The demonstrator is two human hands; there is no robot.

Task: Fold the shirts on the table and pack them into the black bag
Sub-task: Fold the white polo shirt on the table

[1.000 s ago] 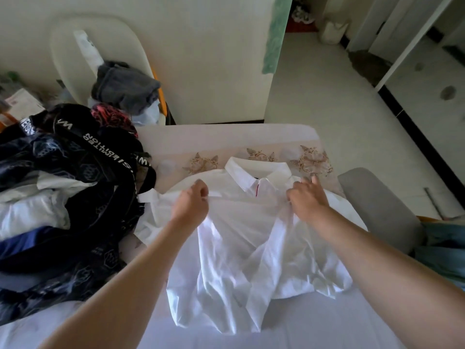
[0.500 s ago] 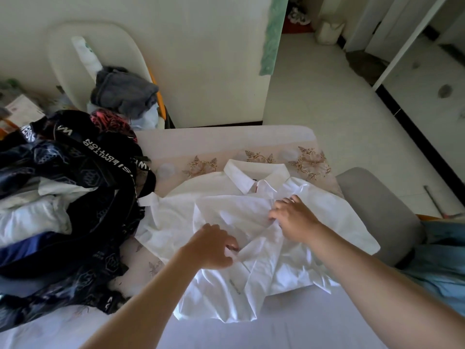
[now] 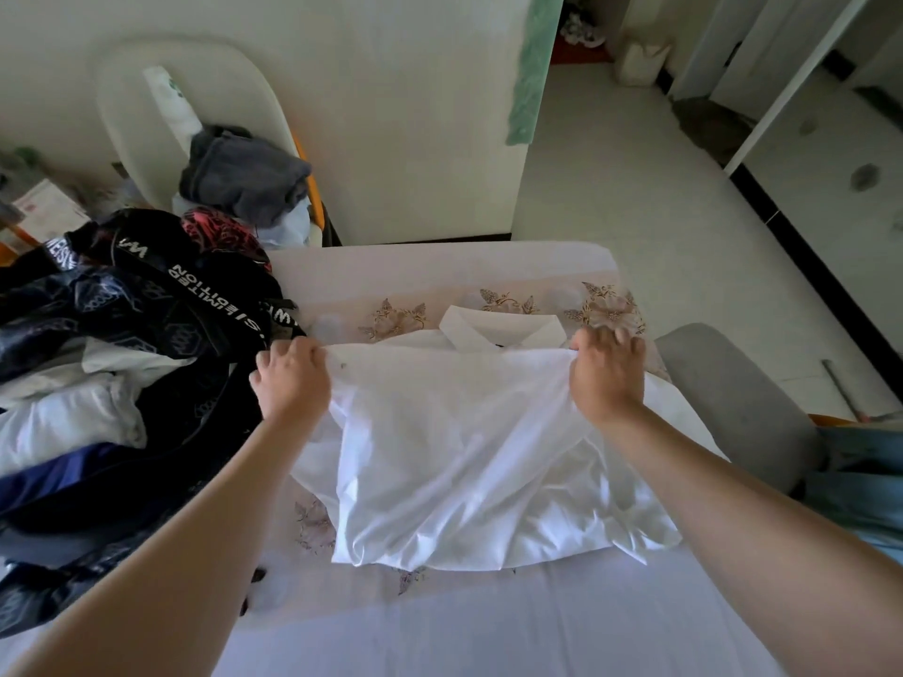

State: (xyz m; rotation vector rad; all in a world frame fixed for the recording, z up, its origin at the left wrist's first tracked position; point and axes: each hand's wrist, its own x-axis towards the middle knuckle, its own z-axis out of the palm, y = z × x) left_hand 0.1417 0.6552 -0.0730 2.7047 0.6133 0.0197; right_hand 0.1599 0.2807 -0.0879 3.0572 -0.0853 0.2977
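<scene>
Black bag (image 3: 161,305), mouth open with pale cloth showing inside, lies just left of our left hand (image 3: 292,383), almost touching it. Left hand: fingers curled, pinching one end of the white shirt's (image 3: 464,461) raised edge. The shirt spreads on the table (image 3: 430,266) between our two hands. Its collar (image 3: 503,329) sits just beyond the knuckles, pointing away from us. The held edge runs crosswise, hand to hand. Right hand (image 3: 607,373): fingers curled over, gripping the other end, level with the left. We judge this fold is half made, bottom going up toward the collar. The bag lies leftward, so the left hand is nearer, and the right would cross the whole shirt.
</scene>
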